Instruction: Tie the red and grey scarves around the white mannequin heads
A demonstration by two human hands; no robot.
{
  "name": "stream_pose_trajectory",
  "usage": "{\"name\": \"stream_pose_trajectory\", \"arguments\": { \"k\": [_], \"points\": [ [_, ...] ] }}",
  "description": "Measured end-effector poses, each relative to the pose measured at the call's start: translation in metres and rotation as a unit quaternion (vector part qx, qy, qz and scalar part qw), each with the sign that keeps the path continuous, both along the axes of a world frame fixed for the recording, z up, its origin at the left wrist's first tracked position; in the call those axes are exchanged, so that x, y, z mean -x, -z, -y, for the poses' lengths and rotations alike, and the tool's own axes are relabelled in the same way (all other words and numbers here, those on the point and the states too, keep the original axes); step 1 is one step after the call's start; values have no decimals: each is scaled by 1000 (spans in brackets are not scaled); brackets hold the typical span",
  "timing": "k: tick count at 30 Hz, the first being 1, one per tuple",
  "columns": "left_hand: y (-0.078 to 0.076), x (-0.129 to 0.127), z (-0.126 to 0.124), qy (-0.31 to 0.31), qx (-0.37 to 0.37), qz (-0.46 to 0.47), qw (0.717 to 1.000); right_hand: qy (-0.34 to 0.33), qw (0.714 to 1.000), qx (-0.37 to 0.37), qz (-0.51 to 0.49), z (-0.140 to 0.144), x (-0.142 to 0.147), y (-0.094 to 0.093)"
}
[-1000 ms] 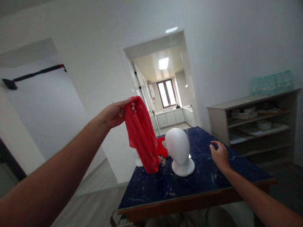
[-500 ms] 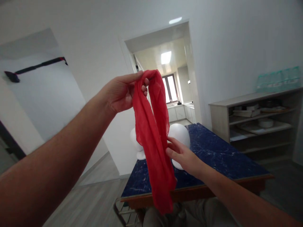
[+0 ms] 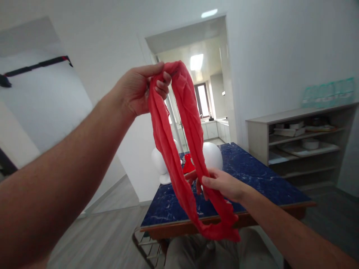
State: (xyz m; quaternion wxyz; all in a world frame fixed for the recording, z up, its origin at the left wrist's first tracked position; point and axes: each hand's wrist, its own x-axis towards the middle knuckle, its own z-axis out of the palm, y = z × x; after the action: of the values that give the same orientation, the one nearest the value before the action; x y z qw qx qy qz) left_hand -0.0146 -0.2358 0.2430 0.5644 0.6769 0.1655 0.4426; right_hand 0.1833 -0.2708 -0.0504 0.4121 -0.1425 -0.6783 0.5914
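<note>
Overhead, the left hand (image 3: 138,91) pinches the red scarf (image 3: 179,149), right hand (image 3: 221,185) lower.

Red scarf (image 3: 179,149): thin cloth, slightly sheer, matt, crinkled and soft where it bunches in the left hand (image 3: 137,91) and right hand (image 3: 221,185). Surface (image 3: 252,183): dark blue stone-look top with white veining, glossy, reflects light; edge band looks like brown wood. Two white mannequin heads (image 3: 214,155): smooth, matt, plastic or foam, can't tell which. Shelf unit (image 3: 303,142): pale wood-look boards, matt. Floor (image 3: 106,239): grey wood-look planks, low sheen. Walls (image 3: 266,56): painted white, smooth, matt. Wire rack (image 3: 144,248) under the surface: thin shiny metal.
</note>
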Motion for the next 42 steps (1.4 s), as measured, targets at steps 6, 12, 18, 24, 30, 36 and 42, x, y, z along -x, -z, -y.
{"name": "stream_pose_trajectory", "arguments": {
  "k": [6,12,18,24,30,36,42],
  "points": [
    [3,-13,-14,-19,-2,-15,1000,-67,996,10,58,8,47,24],
    [3,4,-32,-40,21,-41,998,-51,989,-11,140,5,39,46],
    [18,59,-71,-90,56,-26,994,139,988,35,53,-16,-55,52],
    [80,76,-131,-133,84,14,987,250,959,53,-120,-66,-135,10],
    [143,40,-194,-253,186,84,946,219,939,57,-260,-141,-146,-19],
    [207,6,-231,-329,282,101,896,260,908,160,-287,-197,-129,0],
    [312,-12,-227,-341,318,111,878,303,885,278,-219,-203,-121,65]
  ]
}}
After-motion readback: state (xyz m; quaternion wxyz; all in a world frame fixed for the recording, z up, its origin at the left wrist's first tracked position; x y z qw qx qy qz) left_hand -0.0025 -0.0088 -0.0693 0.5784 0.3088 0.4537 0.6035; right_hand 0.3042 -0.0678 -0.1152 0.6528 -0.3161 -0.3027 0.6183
